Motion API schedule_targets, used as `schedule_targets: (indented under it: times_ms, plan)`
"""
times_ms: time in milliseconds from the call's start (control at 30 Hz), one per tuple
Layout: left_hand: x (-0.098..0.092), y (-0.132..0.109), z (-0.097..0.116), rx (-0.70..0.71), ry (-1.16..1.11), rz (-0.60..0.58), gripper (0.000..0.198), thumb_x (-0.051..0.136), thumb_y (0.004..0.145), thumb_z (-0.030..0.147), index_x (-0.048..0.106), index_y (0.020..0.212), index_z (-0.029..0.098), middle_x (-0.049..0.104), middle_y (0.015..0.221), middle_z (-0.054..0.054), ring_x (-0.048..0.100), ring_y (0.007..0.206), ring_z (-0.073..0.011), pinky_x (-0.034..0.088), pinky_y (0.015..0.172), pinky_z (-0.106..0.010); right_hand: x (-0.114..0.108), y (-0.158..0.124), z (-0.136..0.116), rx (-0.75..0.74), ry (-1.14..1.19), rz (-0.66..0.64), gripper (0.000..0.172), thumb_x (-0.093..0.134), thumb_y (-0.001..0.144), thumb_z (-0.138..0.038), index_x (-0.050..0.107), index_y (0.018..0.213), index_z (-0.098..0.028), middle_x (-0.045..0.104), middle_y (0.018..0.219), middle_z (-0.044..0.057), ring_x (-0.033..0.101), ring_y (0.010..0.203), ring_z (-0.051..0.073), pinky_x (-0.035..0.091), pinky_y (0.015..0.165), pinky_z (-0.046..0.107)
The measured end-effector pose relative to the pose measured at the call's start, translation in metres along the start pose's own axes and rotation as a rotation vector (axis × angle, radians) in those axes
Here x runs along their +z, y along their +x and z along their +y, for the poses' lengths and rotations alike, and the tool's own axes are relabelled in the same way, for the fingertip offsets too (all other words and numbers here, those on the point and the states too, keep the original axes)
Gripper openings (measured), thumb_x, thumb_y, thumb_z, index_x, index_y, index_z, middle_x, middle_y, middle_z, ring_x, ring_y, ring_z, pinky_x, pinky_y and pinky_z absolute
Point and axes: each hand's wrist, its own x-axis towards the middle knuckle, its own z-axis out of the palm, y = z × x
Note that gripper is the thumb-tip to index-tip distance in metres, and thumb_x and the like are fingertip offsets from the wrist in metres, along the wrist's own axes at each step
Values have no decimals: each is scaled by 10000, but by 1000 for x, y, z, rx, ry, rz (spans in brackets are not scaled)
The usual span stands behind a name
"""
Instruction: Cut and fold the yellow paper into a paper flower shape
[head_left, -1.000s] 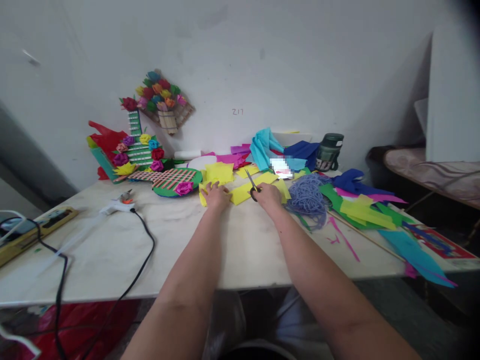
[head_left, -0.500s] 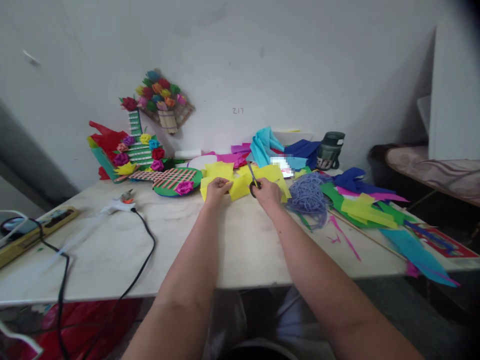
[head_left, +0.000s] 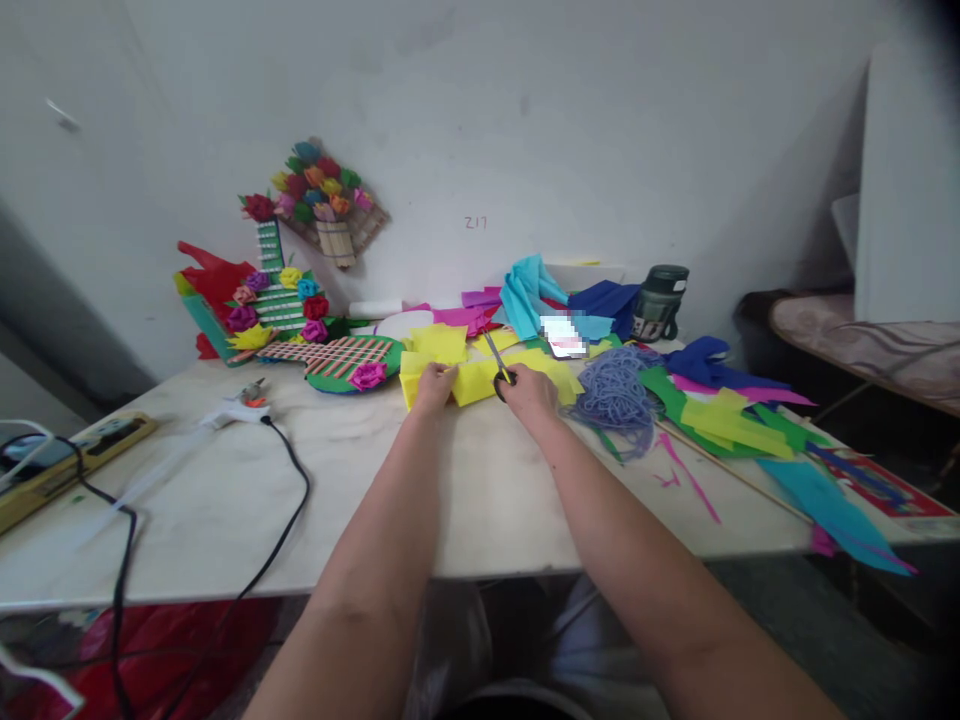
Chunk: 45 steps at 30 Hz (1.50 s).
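My left hand (head_left: pixel 433 388) pinches the left part of a yellow paper sheet (head_left: pixel 472 381) held just above the white table (head_left: pixel 225 500). My right hand (head_left: pixel 527 390) grips a pair of scissors (head_left: pixel 496 362) whose blades point up and away over the same yellow sheet. More yellow pieces (head_left: pixel 439 343) lie behind my hands. Both forearms stretch forward from the bottom of the view.
A purple yarn tangle (head_left: pixel 615 392) and coloured paper scraps (head_left: pixel 720 415) lie to the right. Paper flower crafts (head_left: pixel 285 300) stand at the back left. A glue gun (head_left: pixel 236 408) with a black cord, a dark green mug (head_left: pixel 658 301) and a thin stick (head_left: pixel 731 470) also lie on the table.
The yellow sheet went from lying flat to being lifted and gripped by my left hand. My right hand with the scissors shifted slightly left over it.
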Motion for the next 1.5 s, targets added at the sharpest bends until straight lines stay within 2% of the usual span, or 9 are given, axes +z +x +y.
schedule_targets:
  times_ms: [200,400,500,633,733,867,1067,1300,1500]
  plan:
    - [3,-6,1,37,84,-81,674,743,447,139,490,1071,185,524,605,41,538,517,-99,407,498,-199,2,1,2,12,-20,-37,340,498,728,-417,605,1012,-265,657,902,54,593,835,201,407,652,268]
    - [3,-10,12,229,7,3,594,704,524,181,532,1092,180,427,512,82,430,437,-48,358,458,-166,-3,1,2,67,58,94,300,472,749,-385,608,982,-254,657,898,41,587,833,202,400,663,271]
    - [5,-13,17,226,-197,-91,497,709,531,203,559,1003,160,512,559,55,480,479,-57,389,481,-167,-7,0,1,44,137,201,307,451,768,-375,584,1012,-245,652,907,29,578,837,196,396,688,274]
    - [8,-20,22,111,-399,-239,422,725,514,166,563,903,171,624,765,-6,592,708,-113,468,631,-208,-12,-5,-4,-62,203,293,361,424,786,-334,530,1106,-203,620,989,50,550,893,183,381,757,266]
    - [9,-24,23,53,-466,-370,423,714,544,158,562,937,198,635,903,-22,600,830,-137,481,700,-231,-14,-9,-8,-156,204,307,387,418,789,-315,507,1144,-187,598,1024,63,534,922,176,364,795,257]
    - [12,-27,18,-12,-453,-462,430,729,519,137,571,917,160,642,841,-48,615,783,-160,491,688,-253,-13,-11,-10,-213,158,305,378,419,793,-328,513,1135,-197,600,1008,60,532,923,180,360,786,258]
    - [18,-18,6,-70,-112,-221,641,727,518,150,490,1114,134,624,688,-36,610,636,-155,484,638,-287,-9,-5,-6,-35,11,136,327,456,775,-370,542,1072,-262,622,956,30,560,857,186,374,686,267]
    - [16,-17,11,113,533,18,486,604,663,241,514,1125,118,635,866,-110,596,789,-185,436,718,-281,-5,0,0,52,-125,-1,337,464,759,-390,572,1031,-223,631,912,77,579,842,221,393,652,290]
    - [19,-39,39,393,811,237,296,471,760,254,578,1033,215,646,878,-69,539,904,-236,388,758,-350,-3,4,4,65,-232,-97,306,457,765,-330,621,959,-159,608,929,140,575,870,233,406,677,300]
